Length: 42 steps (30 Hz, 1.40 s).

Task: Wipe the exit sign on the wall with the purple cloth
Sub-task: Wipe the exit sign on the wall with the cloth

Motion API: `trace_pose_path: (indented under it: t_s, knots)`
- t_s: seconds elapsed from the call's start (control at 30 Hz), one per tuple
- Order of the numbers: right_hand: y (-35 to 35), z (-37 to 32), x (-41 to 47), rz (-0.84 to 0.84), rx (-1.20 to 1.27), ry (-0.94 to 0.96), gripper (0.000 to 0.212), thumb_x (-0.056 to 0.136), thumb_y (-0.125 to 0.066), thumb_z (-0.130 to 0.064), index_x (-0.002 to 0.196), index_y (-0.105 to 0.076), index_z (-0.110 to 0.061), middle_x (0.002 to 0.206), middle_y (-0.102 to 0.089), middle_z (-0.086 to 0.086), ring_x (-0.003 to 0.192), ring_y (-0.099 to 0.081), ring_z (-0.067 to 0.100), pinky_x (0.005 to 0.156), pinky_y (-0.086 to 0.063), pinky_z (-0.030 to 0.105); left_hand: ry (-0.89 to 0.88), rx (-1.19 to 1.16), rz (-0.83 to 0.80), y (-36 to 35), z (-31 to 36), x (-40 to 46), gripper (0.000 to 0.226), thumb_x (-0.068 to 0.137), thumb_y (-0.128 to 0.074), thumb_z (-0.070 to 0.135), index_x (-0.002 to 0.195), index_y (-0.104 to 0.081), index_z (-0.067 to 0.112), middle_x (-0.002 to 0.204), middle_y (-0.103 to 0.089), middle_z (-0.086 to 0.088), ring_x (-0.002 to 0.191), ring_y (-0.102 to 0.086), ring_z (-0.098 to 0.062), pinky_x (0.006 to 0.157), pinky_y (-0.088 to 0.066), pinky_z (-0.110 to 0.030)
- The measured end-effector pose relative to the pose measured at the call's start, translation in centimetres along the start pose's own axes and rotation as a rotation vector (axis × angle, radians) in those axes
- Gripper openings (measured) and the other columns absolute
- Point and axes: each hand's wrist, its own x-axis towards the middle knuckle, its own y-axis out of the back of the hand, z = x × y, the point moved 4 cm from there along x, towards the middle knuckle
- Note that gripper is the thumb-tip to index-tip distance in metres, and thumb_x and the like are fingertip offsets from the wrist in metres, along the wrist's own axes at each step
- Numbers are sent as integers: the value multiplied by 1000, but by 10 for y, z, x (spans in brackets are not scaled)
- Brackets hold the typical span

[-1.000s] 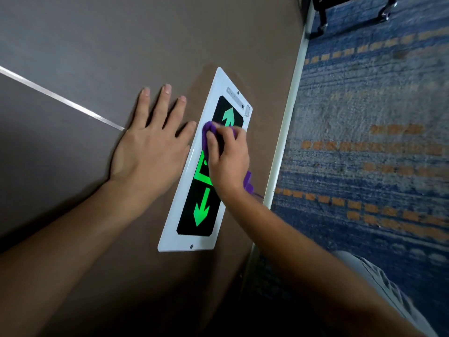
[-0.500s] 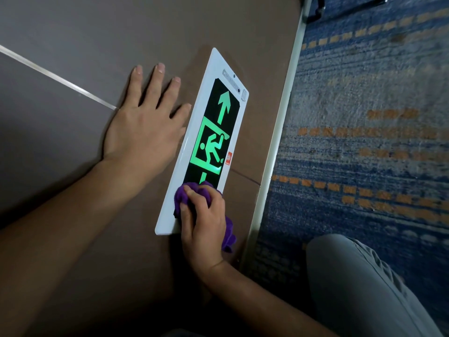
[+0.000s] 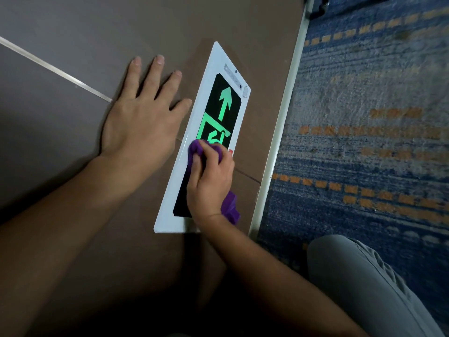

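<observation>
**Purple cloth pressed on the glowing sign**

Purple cloth (image 3: pixel 197 149) is bunched up inside the right hand (image 3: pixel 211 181). The fingers are curled tight around it, and the hand pushes it flat onto the middle of the exit sign (image 3: pixel 194 132). A loose end of the cloth sticks out past the wrist, on the side near the floor.

The exit sign is a long white plate stuck on the brown wall (image 3: pixel 97 32). Its inside part is black. A bright green arrow (image 3: pixel 226 103) glows on the part of the sign that the hand does not cover. Just past the arrow is a green picture with a box around it, and the cloth hides about half of it. A tiny red mark (image 3: pixel 230 152) peeks out beside the knuckles. The black part under the wrist looks dark, so I cannot tell what is drawn there.

The left hand (image 3: pixel 143 117) lies open and flat on the wall, fingers spread, holding nothing. Its little finger is just beside the white edge of the sign.

A thin shiny strip (image 3: pixel 56 71) runs across the wall and goes under the left hand. A white baseboard (image 3: pixel 284 113) sits where the wall meets a blue carpet (image 3: pixel 364 93) with orange dashes. One knee in grey trousers (image 3: pixel 364 283) is near the carpet.
</observation>
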Motion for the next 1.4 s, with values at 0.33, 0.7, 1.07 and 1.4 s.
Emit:
trace_pose_path:
  t_s: [0.33,0.7,1.07,1.4]
  knots:
    - [-12,-13,182,179,-11,-86,23,106,-52,-29,119,-67,-18,131,-57,8,115,-55,29,94,-52,50,6,-3,-55,-1,2,1,65,96,-21,38,158,-40,34,175,-18,-8,161,-4,-42,127,1,-61]
    - [0,-16,116,44,139,34,27,103,-55,-30,128,-65,-27,131,-52,2,122,-50,18,96,-40,25,5,-56,-26,-1,2,0,65,95,-22,38,155,-45,32,174,-22,-8,161,-8,-41,129,-3,-61]
    - [19,12,-86,-197,36,27,33,101,-53,-35,133,-51,-28,138,-43,-6,129,-45,12,106,-45,29,-25,-279,97,7,-3,-7,36,99,-53,27,127,-74,19,161,-46,-14,157,-25,-43,129,-13,-60]
    - [81,12,-11,-507,144,-62,21,93,-67,-43,111,-69,-32,104,-71,-6,91,-72,19,80,-61,45,185,-600,242,17,7,-41,37,97,-51,20,127,-71,12,154,-52,-17,151,-38,-41,129,-21,-51]
